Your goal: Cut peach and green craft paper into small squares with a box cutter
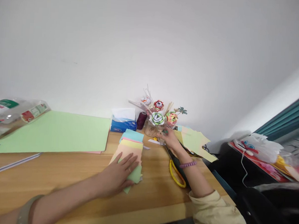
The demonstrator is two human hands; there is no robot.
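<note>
My left hand lies with fingers spread on a stack of coloured paper pieces, blue, yellow, peach and green, fanned over the wooden table. Farther off, my right hand reaches to the foot of a clear vase, its fingers bent and apart. A white paper strip and a small yellow piece lie by its fingertips; I make out nothing held. Below the right forearm rest scissors with yellow-and-black handles, partly covered by the arm.
Paper flowers and sticks stand in the vase. Beside it are a dark thread spool and a blue tissue pack. Large green sheets and plastic bottles lie left, yellow paper scraps right. A black chair stands at right.
</note>
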